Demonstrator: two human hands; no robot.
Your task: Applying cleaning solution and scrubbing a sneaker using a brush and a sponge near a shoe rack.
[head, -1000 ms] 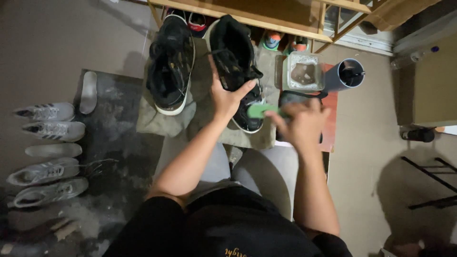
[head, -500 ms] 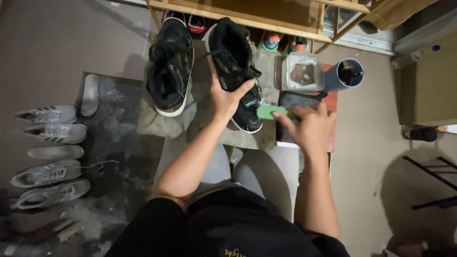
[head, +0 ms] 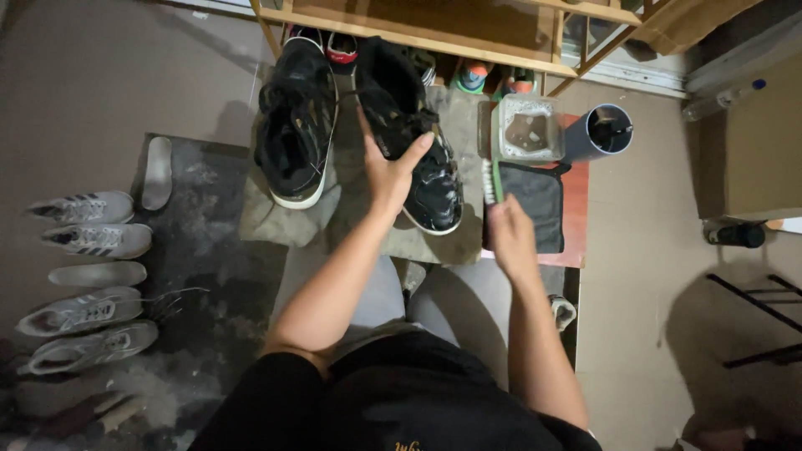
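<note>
I'm holding the right-hand black shoe [head: 413,146] with my left hand [head: 386,171], palm flat on its side, thumb and fingers spread around the upper, clamped on it. The shoe is lying on a grey-brown cloth [head: 276,221] on the floor, toe pointing toward me, heel up near the wooden shelf [head: 434,29]. My right hand [head: 510,238] is gripping a green-handled brush [head: 491,179], fingers closed around the handle, white bristles facing the shoe's side, just beside its toe end; can't tell if the bristles are touching.

A second black shoe [head: 294,129] is lying left of the first one on the same cloth, the two nearly side by side. Right of the brush a dark folded cloth [head: 539,205] is lying on a red mat [head: 576,213]. Behind it a clear square tub [head: 528,127] is sitting next to a dark cylindrical cup [head: 603,132]. Far left, grey sneakers [head: 88,221] and loose insoles [head: 156,171] are lined up on a dark mat [head: 209,276]. I'm sitting with my knees [head: 418,292] between me and the shoes.
</note>
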